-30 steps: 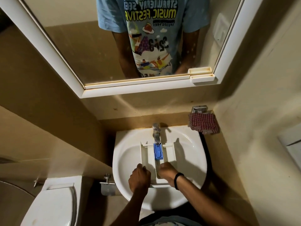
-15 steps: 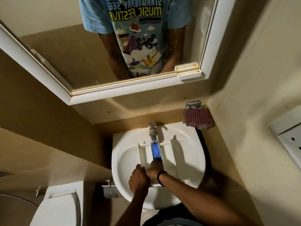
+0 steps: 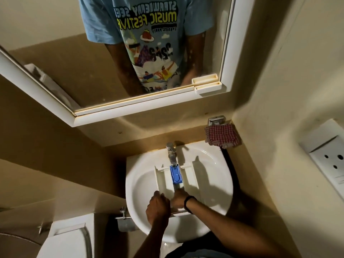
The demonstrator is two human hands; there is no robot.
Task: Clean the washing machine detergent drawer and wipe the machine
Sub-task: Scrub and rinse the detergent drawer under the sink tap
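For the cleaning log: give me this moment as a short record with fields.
drawer: white, lying in the sink under the tap
blue insert: in the drawer's middle channel
left hand: grips the drawer's near left corner
right hand: in the middle channel, on the near side of the insert; grip unclear
cloth: red checked, on a holder right of the tap

- We see a white-framed mirror (image 3: 65, 53) on the wall above the sink (image 3: 134, 175), with a light blue printed T-shirt (image 3: 149, 34) reflected in it.
- A small white shelf (image 3: 207, 88) sits at the mirror's lower right corner.
- The white sink carries a metal tap (image 3: 172, 153) at its back edge.
- A red checked cloth (image 3: 221, 135) hangs from a metal holder (image 3: 216, 121) in the corner.
- To our lower left stands a white toilet (image 3: 68, 241).
- A white socket plate (image 3: 329, 161) is on the right wall.
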